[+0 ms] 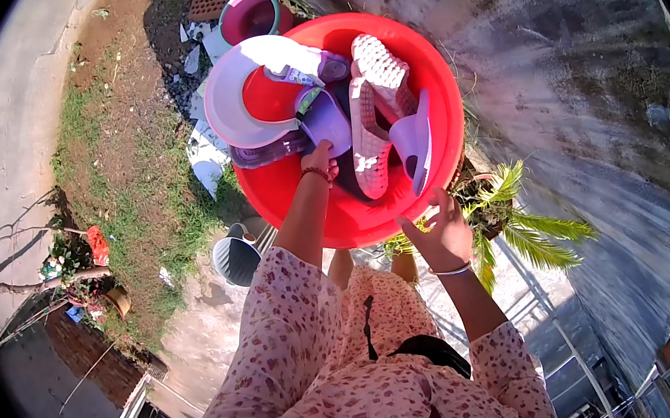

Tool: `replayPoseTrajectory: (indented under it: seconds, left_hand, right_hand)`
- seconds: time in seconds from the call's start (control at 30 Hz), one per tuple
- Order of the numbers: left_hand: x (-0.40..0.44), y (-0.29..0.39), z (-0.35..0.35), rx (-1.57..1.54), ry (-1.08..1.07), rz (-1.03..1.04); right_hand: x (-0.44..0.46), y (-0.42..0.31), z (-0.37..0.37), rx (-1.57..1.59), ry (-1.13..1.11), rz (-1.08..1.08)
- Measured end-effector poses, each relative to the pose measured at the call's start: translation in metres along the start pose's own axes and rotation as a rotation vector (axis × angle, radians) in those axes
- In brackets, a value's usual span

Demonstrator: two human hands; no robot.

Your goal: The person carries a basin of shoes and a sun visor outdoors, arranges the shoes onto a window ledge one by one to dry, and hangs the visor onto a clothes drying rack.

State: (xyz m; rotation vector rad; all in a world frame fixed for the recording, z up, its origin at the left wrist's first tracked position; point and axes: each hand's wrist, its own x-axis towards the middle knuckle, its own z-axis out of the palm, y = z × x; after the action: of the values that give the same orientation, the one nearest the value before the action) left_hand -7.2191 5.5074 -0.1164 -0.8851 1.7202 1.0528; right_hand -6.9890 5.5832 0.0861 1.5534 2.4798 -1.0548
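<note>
My left hand [319, 163] is closed on the near end of a purple slipper [325, 122] inside a large red basin [345, 220]. To the right, my right hand [445, 238] has its fingers spread, empty, just outside the basin's near rim. Two pale pink woven shoes [368, 141] lie in the basin's middle. A lilac slipper [414, 144] leans at its right side. At the left side of the basin sits a white ring-shaped tub [224, 105], with a dark purple sandal [266, 151] below it.
A pink and green bucket [276, 18] stands beyond the basin. A stained wall [571, 76] rises on the right. Near my right hand is a potted palm [523, 226]. A grey bucket [236, 262] stands to the left, beside a grassy strip [132, 210].
</note>
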Motion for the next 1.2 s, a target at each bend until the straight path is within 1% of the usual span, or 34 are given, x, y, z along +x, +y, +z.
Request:
replayPoseTrajectory:
  seconds: [0.07, 0.1, 0.13, 0.2, 0.3, 0.4, 0.43, 0.5, 0.53, 0.57, 0.6, 0.63, 0.7, 0.8, 0.83, 0.93, 1.0, 1.03, 1.07, 1.13, 1.2]
  left_hand:
    - [-0.01, 0.001, -0.021, -0.15, -0.174, -0.023]
    - [-0.015, 0.002, -0.03, -0.224, -0.265, -0.028]
    - [-0.03, 0.004, -0.039, -0.266, -0.381, -0.051]
    - [-0.058, 0.005, -0.052, -0.247, -0.411, -0.144]
    - [-0.083, -0.012, -0.082, -0.347, -0.558, -0.153]
    - [-0.114, -0.025, -0.109, -0.48, -0.62, -0.26]
    - [-0.119, -0.031, -0.119, -0.478, -0.707, -0.254]
    - [-0.128, -0.045, -0.141, -0.473, -0.882, -0.244]
    - [-0.143, -0.046, -0.145, -0.393, -0.815, -0.196]
    - [-0.159, -0.048, -0.15, -0.312, -0.746, -0.148]
    - [-0.171, -0.051, -0.156, -0.234, -0.673, -0.103]
    - [-0.177, -0.055, -0.164, -0.145, -0.746, 0.012]
    - [-0.189, -0.059, -0.172, -0.107, -0.758, 0.116]
    - [-0.193, -0.063, -0.186, -0.128, -0.813, 0.236]
    - [-0.193, -0.063, -0.19, -0.145, -0.84, 0.272]
    - [-0.188, -0.057, -0.199, -0.167, -0.881, 0.373]
    - [-0.189, -0.047, -0.204, -0.146, -0.896, 0.438]
    - [-0.191, -0.04, -0.206, -0.113, -0.901, 0.489]
    - [-0.194, -0.032, -0.207, -0.079, -0.904, 0.539]
    - [-0.204, -0.019, -0.202, -0.097, -0.94, 0.596]
    - [-0.215, -0.007, -0.198, -0.078, -0.979, 0.621]
  right_hand:
    - [0.022, -0.001, 0.019, -0.238, 0.147, -0.047]
    - [0.029, 0.0, 0.025, -0.218, 0.138, -0.018]
    - [0.037, 0.008, 0.034, -0.22, 0.15, -0.043]
    - [0.048, 0.021, 0.044, -0.271, 0.08, -0.011]
    - [0.057, 0.033, 0.054, -0.416, 0.052, -0.078]
    - [0.067, -0.007, 0.042, -0.487, -0.226, 0.08]
    - [0.071, -0.017, 0.044, -0.476, -0.324, 0.072]
    - [0.075, -0.021, 0.07, -0.56, -0.323, 0.083]
    - [0.078, -0.018, 0.086, -0.603, -0.326, 0.086]
    - [0.086, -0.014, 0.099, -0.608, -0.433, 0.114]
    - [0.089, -0.014, 0.104, -0.59, -0.43, 0.168]
    - [0.093, -0.016, 0.108, -0.572, -0.426, 0.219]
    - [0.098, -0.018, 0.111, -0.503, -0.409, 0.282]
    - [0.096, 0.005, 0.132, -0.62, -0.123, 0.209]
    - [0.086, -0.022, 0.095, -0.499, -0.116, 0.224]
    - [0.073, -0.037, 0.032, -0.384, -0.032, 0.145]
    - [0.051, -0.039, -0.013, -0.037, 0.03, 0.105]
    - [0.038, -0.042, -0.032, 0.196, -0.012, 0.102]
    - [0.029, -0.036, -0.041, 0.352, -0.045, -0.008]
    - [0.011, -0.037, -0.052, 0.592, -0.194, -0.068]
    - [-0.001, -0.051, -0.058, 0.634, -0.363, -0.118]
